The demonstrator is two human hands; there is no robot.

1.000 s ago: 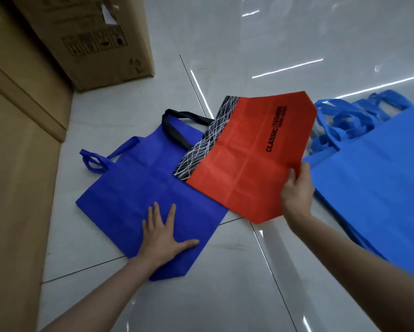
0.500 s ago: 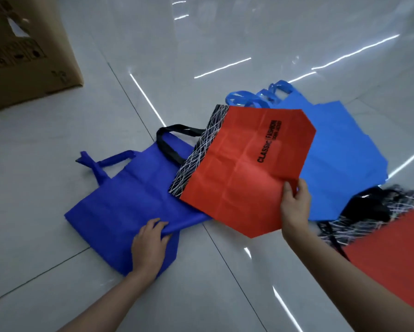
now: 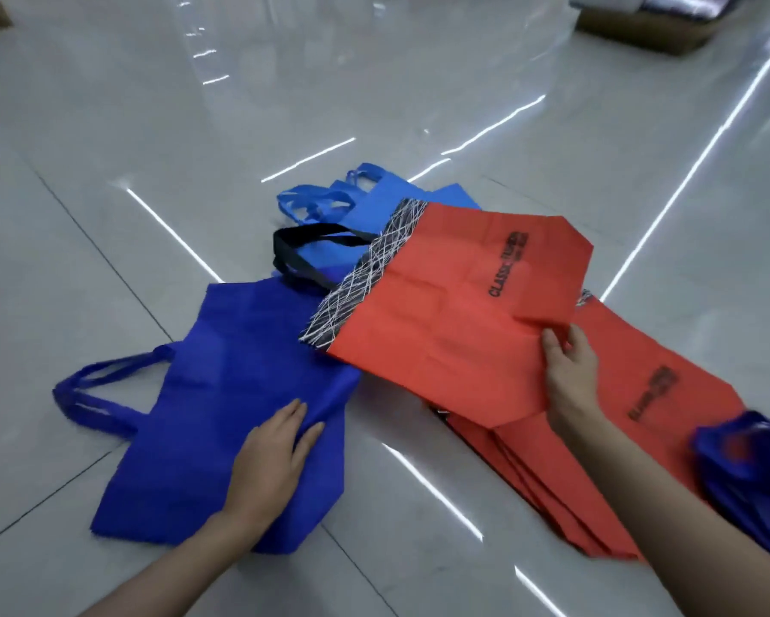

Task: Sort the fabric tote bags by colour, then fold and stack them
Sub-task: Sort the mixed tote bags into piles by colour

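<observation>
— Glossy grey floor tiles. Our right hand pinches the red fabric tote bag with the black-and-white band, just above the stack of red bags.
— Our left hand lies flat on the dark blue fabric tote, left of that stack.
— One-corner grip: it could land skewed.

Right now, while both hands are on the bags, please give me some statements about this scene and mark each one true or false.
1. The right hand pinches the red bag at its edge. True.
2. The left hand lifts a green bag. False: it rests on the dark blue bag, which lies on the floor.
3. The red bag has a black handle. True.
4. The light blue bags lie nearest to the person. False: they lie farthest, beyond the red bag.
</observation>
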